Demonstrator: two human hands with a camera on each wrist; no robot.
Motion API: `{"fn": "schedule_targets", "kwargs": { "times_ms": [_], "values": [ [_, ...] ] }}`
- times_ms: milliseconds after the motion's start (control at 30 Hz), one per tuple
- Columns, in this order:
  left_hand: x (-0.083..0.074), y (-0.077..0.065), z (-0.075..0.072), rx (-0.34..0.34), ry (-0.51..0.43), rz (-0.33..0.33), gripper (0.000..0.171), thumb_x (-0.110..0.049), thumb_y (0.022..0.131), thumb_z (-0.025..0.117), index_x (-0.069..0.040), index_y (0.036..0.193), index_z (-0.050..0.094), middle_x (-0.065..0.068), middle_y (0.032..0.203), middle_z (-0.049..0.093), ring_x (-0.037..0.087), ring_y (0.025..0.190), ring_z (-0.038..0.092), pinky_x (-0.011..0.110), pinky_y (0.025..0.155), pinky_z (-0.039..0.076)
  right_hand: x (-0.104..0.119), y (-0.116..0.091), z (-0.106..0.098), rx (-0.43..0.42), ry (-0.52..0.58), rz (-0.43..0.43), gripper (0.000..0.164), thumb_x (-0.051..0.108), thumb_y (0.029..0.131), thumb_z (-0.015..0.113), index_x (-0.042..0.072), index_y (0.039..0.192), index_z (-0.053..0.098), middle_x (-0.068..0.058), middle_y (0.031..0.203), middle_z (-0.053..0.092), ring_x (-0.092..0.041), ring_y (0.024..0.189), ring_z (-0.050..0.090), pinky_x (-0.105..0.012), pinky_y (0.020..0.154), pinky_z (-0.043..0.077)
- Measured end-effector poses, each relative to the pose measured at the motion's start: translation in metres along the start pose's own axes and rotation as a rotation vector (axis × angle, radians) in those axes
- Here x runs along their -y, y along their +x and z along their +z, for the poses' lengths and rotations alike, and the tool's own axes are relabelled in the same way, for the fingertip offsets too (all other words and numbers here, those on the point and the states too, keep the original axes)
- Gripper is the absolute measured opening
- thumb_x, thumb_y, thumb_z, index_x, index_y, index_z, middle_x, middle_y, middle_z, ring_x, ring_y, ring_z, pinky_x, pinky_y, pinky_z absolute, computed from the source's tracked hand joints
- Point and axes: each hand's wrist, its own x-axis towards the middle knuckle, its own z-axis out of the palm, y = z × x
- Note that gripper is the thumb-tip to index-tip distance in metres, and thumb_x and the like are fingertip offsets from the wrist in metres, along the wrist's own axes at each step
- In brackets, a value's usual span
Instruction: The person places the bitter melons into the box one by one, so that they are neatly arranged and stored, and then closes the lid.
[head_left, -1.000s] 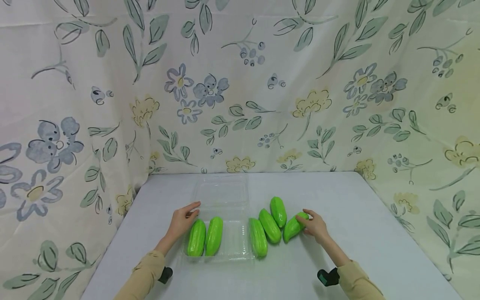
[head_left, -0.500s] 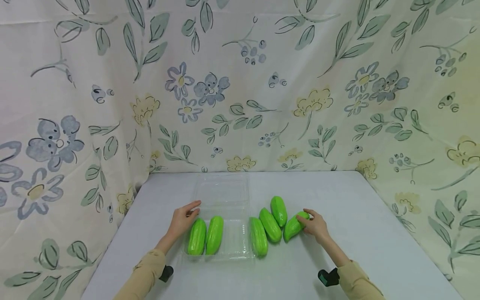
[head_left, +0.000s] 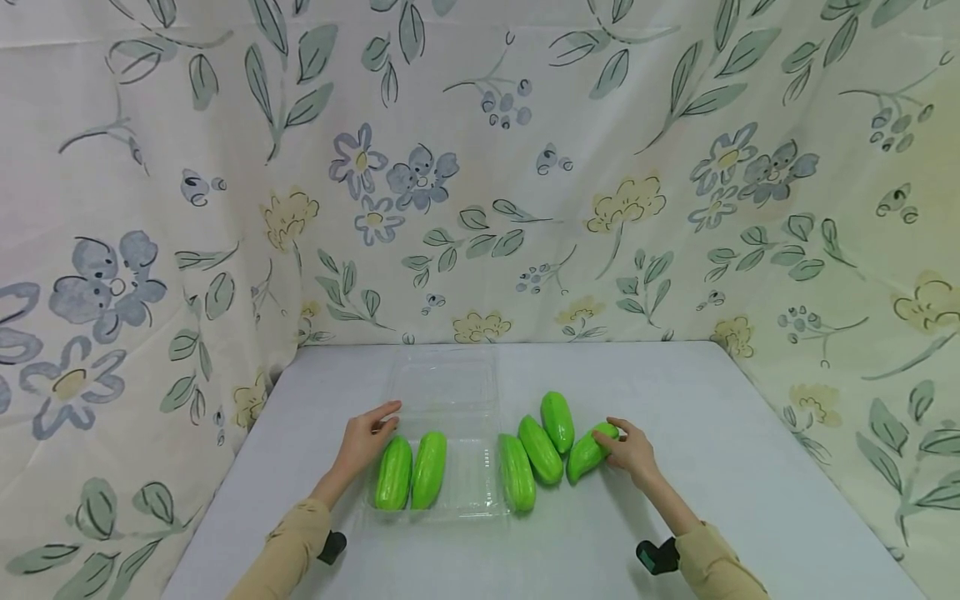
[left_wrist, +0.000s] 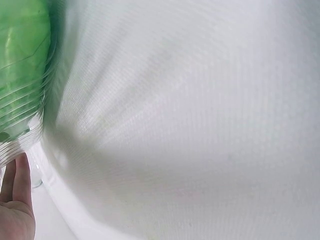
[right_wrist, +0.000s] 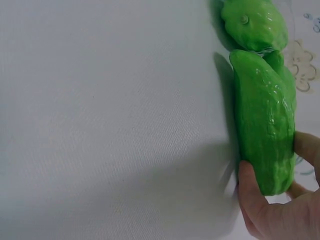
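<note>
My right hand (head_left: pixel 632 454) grips the upper end of a glossy, ridged green cucumber (head_left: pixel 585 460) on the table. In the right wrist view the thumb lies along one side of this cucumber (right_wrist: pixel 265 120) and fingers along the other. My left hand (head_left: pixel 362 443) is at the back left corner of a clear plastic clamshell box (head_left: pixel 474 477), fingers extended over its edge. In the left wrist view, straight fingers (left_wrist: pixel 22 182) touch the box's ribbed wall (left_wrist: pixel 20 105). Two cucumbers (head_left: pixel 429 471) lie side by side in the left part of the box, whose lid (head_left: pixel 444 379) is folded back.
Three more cucumbers (head_left: pixel 540 452) lie between the box and my right hand, the nearest one close against the box's right wall. The white table (head_left: pixel 750 467) ends at a floral cloth (head_left: pixel 480 208) behind and at both sides. Each wrist carries a black camera mount (head_left: pixel 657 556).
</note>
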Motion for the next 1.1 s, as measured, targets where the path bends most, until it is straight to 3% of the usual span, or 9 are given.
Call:
{"fn": "schedule_targets", "kwargs": {
  "times_ms": [300,667,1100],
  "values": [
    [-0.0013,-0.0001,-0.0014,0.013,-0.001,-0.02,0.032,-0.007,0.091,0.062,-0.003,0.123,0.063,0.014,0.127,0.061,0.029,0.095,0.07,0.032,0.076,0.057,-0.0007,-0.0001,0.0002,-0.013,-0.003,0.0,0.057,0.025,0.094,0.058,-0.004,0.139,0.039,-0.042,0.134,0.038,-0.039,0.103,0.06,-0.026,0.067,0.055],
    [-0.0021,-0.0002,-0.001,0.01,0.008,-0.011,0.032,-0.005,0.09,0.062,-0.002,0.123,0.063,0.016,0.127,0.062,0.03,0.094,0.07,0.031,0.075,0.057,-0.0018,0.0002,0.0012,-0.022,-0.01,-0.008,0.058,0.026,0.093,0.058,-0.004,0.139,0.039,-0.042,0.135,0.037,-0.042,0.108,0.057,-0.026,0.067,0.055],
    [-0.001,-0.0003,-0.0008,0.009,-0.012,-0.011,0.033,-0.006,0.09,0.063,-0.002,0.123,0.063,0.017,0.127,0.061,0.029,0.093,0.07,0.032,0.074,0.058,-0.0031,0.0007,0.0019,-0.031,-0.013,-0.007,0.057,0.025,0.093,0.059,-0.004,0.139,0.04,-0.042,0.132,0.04,-0.035,0.097,0.063,-0.025,0.065,0.055]
  ]
}}
